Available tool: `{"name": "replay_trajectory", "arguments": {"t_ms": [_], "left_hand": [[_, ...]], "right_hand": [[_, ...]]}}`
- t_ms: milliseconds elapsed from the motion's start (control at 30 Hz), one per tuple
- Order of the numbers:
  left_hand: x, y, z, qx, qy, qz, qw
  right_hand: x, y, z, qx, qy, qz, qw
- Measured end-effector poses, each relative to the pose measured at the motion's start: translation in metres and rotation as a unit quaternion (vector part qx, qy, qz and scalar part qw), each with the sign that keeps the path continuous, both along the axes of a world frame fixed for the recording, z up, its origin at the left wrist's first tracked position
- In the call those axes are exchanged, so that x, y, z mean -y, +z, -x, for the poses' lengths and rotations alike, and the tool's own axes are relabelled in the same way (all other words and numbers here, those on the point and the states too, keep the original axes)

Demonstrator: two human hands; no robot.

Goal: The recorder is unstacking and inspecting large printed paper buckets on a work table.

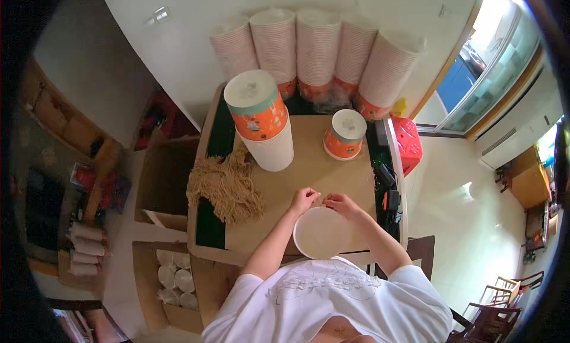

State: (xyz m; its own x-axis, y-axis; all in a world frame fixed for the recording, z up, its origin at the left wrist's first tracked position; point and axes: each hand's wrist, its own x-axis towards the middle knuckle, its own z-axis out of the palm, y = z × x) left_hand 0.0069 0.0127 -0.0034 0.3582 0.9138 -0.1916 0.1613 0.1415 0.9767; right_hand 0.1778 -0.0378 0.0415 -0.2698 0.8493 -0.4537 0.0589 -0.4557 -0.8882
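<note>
A white round paper bucket (322, 235) sits at the table's near edge against my shirt, its open mouth facing up. Over its far rim my left hand (304, 199) is closed in a pinch. Close beside it on the right, my right hand (341, 204) is closed too, its fingers at the rim. A thin strand of brown cord seems to run between the fingertips; it is too small to see clearly. To the left lies a tangled heap of brown cords (228, 187).
Behind the heap stands a tall stack of upturned orange-and-white buckets (259, 120). A shorter upturned orange stack (344, 135) is at right. Several plastic-wrapped bucket stacks (317, 52) line the wall. Black cables (389, 191) lie along the right edge; a cardboard box (145, 272) stands lower left.
</note>
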Motion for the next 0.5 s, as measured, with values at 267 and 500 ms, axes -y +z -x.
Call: {"name": "replay_trajectory", "arguments": {"t_ms": [267, 500], "left_hand": [[-0.004, 0.027, -0.008, 0.01, -0.004, 0.005, 1.0], [0.0, 0.041, 0.014, 0.026, -0.025, 0.067, 0.997]], "right_hand": [[-0.015, 0.006, 0.003, 0.043, 0.018, -0.026, 0.999], [-0.009, 0.013, -0.017, 0.147, 0.01, -0.042, 0.988]]}}
